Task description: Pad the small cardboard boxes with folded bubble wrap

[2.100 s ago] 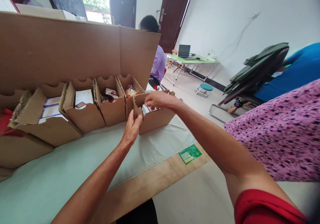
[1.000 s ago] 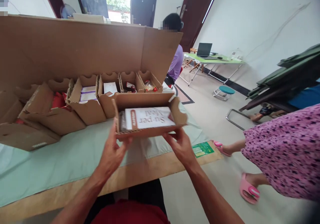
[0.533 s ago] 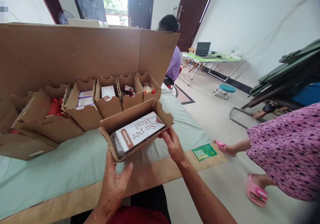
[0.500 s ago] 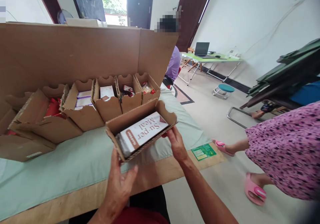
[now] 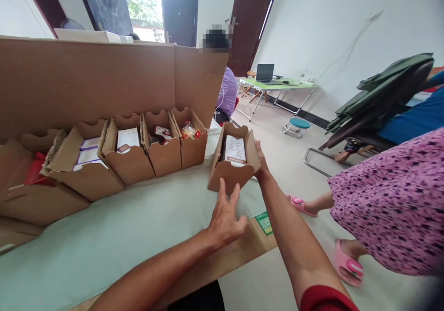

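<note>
An open-topped cardboard bin (image 5: 227, 174) stands at the right end of the row, at or just above the table's cloth. Inside it lies a white packet (image 5: 235, 149) with "Su-per Meal" printed on it. My right hand (image 5: 262, 161) grips the bin's right side, its fingers partly hidden behind the wall. In front of the bin is my left hand (image 5: 225, 218), with fingers spread and their tips at or close to the front wall. Nothing lies in that hand.
Several cardboard bins (image 5: 163, 156) with packets line a tall cardboard screen (image 5: 104, 75). They stand on a pale green cloth (image 5: 138, 214). A person in pink patterned clothing (image 5: 391, 209) stands at the right. Another in purple (image 5: 227, 91) sits behind the screen, near a laptop table (image 5: 277, 87).
The bin with the white packet has moved right and away from me, and turned so its short end faces me. My left hand has let go of its near end. The view has shifted right.
</note>
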Available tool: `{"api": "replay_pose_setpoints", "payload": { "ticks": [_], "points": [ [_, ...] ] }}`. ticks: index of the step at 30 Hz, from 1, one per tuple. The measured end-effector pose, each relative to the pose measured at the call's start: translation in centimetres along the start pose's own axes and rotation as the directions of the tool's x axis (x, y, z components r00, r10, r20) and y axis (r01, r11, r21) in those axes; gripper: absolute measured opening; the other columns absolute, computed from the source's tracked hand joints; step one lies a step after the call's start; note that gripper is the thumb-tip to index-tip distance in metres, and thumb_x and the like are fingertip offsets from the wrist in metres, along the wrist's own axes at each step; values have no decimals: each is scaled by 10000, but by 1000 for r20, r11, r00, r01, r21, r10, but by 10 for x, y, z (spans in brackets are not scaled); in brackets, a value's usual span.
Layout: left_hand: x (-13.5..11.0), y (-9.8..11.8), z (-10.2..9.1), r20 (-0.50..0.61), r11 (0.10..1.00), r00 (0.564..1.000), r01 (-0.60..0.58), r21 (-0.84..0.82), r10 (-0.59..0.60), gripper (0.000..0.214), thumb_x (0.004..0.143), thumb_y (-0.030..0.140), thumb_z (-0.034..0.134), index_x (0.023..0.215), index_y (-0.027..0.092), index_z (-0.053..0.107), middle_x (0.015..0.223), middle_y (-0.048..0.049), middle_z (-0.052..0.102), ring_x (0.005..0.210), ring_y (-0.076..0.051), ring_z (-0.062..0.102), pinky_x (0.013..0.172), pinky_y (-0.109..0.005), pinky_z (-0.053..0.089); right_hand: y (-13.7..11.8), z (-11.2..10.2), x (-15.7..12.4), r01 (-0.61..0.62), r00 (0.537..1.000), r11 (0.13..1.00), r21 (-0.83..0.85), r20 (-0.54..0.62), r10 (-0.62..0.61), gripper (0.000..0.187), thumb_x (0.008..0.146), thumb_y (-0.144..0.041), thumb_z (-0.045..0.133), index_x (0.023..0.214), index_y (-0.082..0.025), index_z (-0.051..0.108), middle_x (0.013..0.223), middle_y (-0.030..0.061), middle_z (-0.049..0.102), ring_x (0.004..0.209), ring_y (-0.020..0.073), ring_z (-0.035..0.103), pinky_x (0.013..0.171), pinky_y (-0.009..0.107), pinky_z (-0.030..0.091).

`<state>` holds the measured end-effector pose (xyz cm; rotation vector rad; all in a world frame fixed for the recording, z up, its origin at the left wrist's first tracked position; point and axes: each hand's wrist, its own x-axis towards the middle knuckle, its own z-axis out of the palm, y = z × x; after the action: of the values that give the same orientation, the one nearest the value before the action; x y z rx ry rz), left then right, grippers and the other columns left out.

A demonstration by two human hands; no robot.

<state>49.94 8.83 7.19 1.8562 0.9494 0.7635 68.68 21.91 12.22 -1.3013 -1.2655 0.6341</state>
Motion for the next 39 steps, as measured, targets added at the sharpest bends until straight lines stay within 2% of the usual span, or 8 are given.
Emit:
{"api": "replay_pose_setpoints", "payload": {
  "ticks": [5, 9, 13, 20, 24, 28, 34, 39],
  "points": [
    [16, -41, -13, 39, 990, 998, -47, 131, 42, 732, 741, 202, 658, 1463, 168, 540, 1730, -138, 136, 1575, -402, 186, 1269, -570, 241, 28, -2, -35, -22, 997, 978, 210, -68, 37, 794, 891, -785, 432, 1483, -257, 448, 1516, 106, 554, 1360, 290, 560, 1027, 445, 524],
    [13, -73, -43, -147, 989, 989, 25, 148, -3, 790, 750, 195, 618, 1522, 177, 452, 1707, -135, 244, 1580, -350, 202, 1291, -557, 171, 50, -6, -62, -71, 997, 987, 143, 31, 67, 855, 711, -619, 815, 1422, -263, 500, 1471, 116, 594, 1343, 306, 568, 1070, 450, 503],
    [53, -75, -56, -217, 996, 974, 82, 46, -71, 960, 738, 194, 594, 1612, 68, 219, 1699, -201, 226, 1595, -327, 148, 1311, -497, 112, 53, -7, -41, -170, 977, 971, 166, 155, 145, 871, 579, -587, 901, 1307, -227, 586, 1355, 116, 677, 1247, 316, 626, 1040, 472, 521],
    [106, -66, -33, -190, 999, 981, 34, 4, -33, 1013, 712, 184, 605, 1626, 97, 176, 1703, -169, 239, 1581, -307, 214, 1308, -447, 165, 59, -10, 15, -147, 967, 977, 153, 231, 110, 735, 567, -570, 881, 1175, -212, 673, 1248, 103, 739, 1177, 301, 660, 1043, 475, 511],
    [113, -71, -41, -198, 998, 978, 65, 27, -58, 998, 708, 168, 593, 1613, 47, 191, 1692, -201, 249, 1579, -309, 222, 1305, -448, 166, 62, 5, 32, -124, 975, 984, 126, 198, 98, 648, 598, -539, 835, 1136, -210, 682, 1186, 90, 764, 1121, 277, 680, 993, 450, 540],
    [86, -78, -58, -190, 994, 978, 94, 55, -82, 925, 713, 175, 598, 1590, 116, 313, 1669, -172, 327, 1555, -323, 290, 1289, -493, 211, 64, 13, 32, -83, 992, 995, 48, 101, 78, 548, 638, -544, 780, 1067, -212, 705, 1084, 70, 783, 1040, 264, 698, 944, 449, 558],
    [-18, -100, -70, -220, 984, 971, 125, 124, -96, 703, 805, 225, 594, 1503, 238, 507, 1624, -109, 429, 1519, -317, 372, 1246, -558, 314, 32, 11, 0, -5, 984, 988, -153, -177, -22, 430, 791, -506, 674, 1085, -195, 714, 997, 102, 757, 965, 283, 677, 924, 457, 527],
    [-84, -116, -65, -234, 969, 970, 121, 217, -68, 680, 807, 174, 569, 1483, 246, 546, 1617, -102, 443, 1490, -312, 422, 1220, -572, 360, -44, 69, -8, 302, 949, 843, -445, 221, -223, 428, 946, -309, 524, 1361, -266, 618, 907, 22, 766, 801, 217, 696, 769, 328, 514]
  ]
}}
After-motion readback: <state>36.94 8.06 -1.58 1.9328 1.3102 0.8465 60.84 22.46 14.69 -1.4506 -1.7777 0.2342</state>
